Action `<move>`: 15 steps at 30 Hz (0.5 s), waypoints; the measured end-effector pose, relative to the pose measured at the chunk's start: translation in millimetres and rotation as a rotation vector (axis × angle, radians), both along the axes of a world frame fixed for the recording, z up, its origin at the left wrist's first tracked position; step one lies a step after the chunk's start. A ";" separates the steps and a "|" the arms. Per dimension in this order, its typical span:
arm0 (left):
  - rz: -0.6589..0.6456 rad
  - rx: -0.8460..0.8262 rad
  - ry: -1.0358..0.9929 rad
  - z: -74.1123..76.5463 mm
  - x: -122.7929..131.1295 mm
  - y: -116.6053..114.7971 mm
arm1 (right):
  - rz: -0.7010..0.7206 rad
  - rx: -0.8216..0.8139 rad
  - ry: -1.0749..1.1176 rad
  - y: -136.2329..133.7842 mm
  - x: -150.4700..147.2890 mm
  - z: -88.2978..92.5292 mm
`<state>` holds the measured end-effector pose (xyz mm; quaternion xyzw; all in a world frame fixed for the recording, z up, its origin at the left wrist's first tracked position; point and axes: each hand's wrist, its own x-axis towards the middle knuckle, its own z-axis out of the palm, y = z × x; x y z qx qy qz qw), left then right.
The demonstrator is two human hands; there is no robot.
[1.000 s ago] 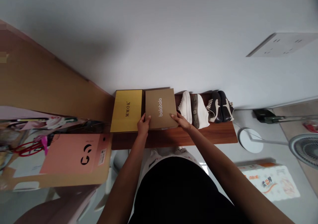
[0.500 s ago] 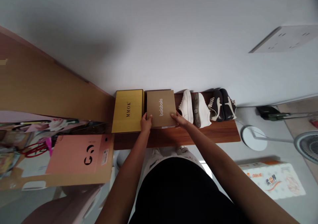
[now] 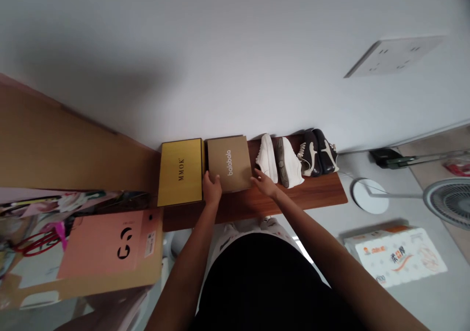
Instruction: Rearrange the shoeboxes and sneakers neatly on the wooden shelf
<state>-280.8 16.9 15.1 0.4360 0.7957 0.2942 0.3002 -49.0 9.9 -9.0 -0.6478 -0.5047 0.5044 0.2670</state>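
Balabala box (image 3: 229, 162) lies under a person's fingers on a wooden shelf (image 3: 293, 199)

The tan box, its white lettering running along its length, lies flat on the shelf. The person's left hand (image 3: 212, 190) is at the box's near edge, with the fingers bent up against the cardboard; whether they are gripping it firmly cannot be told from this view. The right hand (image 3: 265, 184) is at the box's right side, its fingers extended and spread, either touching the lower corner or just beside it.

Immediately left of the box, almost touching it, lies a yellow MMOK box (image 3: 179, 172). To the right of the box, past the right hand, stand a pair of white sneakers (image 3: 279, 162), one showing its grey sole, and beyond them a pair of black-and-white sneakers (image 3: 317, 152). Below and left of the box leans a salmon-pink and tan carton (image 3: 106, 248).
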 end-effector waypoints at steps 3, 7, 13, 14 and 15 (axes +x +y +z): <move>-0.144 0.176 0.027 12.2 21.7 -7.4 | -0.079 0.076 -0.025 -20.8 37.6 10.5; -0.384 0.142 -0.230 8.0 77.0 -16.1 | -0.252 0.144 -0.177 -45.7 101.9 16.4; -0.405 -0.129 -0.272 -22.3 156.9 -10.1 | -0.376 0.102 -0.428 -52.2 172.8 -12.9; -0.377 -0.176 -0.220 -26.0 163.8 -6.5 | -0.335 0.085 -0.439 -49.3 178.3 -19.3; -0.356 -0.205 -0.174 -29.1 168.9 -2.8 | -0.282 0.072 -0.445 -45.7 182.3 -25.1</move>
